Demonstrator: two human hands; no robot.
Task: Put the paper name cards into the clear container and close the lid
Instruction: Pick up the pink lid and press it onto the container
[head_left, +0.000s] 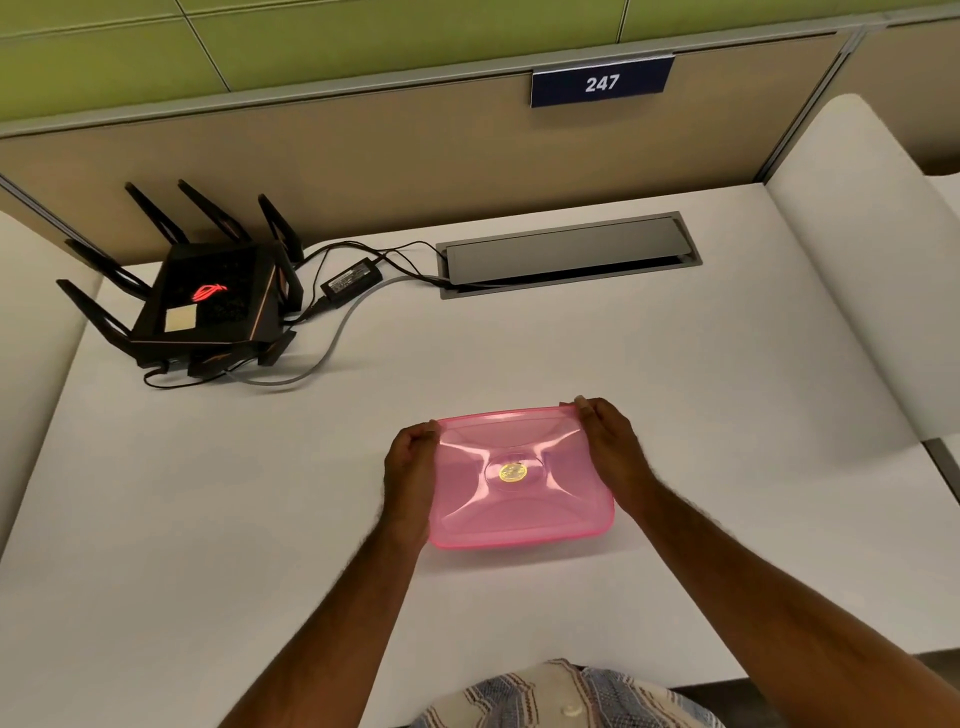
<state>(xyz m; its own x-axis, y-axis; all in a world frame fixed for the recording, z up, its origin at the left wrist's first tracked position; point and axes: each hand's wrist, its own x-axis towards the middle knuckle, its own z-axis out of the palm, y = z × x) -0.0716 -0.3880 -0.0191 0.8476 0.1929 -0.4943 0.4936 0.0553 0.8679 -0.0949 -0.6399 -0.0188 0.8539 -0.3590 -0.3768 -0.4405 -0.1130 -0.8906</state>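
A translucent pink lid (519, 499) with a round gold sticker at its centre lies over the clear container on the white desk (675, 395), in front of me. My left hand (410, 467) grips the lid's left edge near the far corner. My right hand (605, 447) grips the right edge, with its fingertips at the far right corner. The container body and anything inside it are hidden under the lid. No paper name cards show.
A black router (208, 301) with several antennas sits at the far left with a power adapter (350, 283) and cables. A grey cable hatch (569, 254) is set into the desk at the back. Partition walls stand behind and to both sides.
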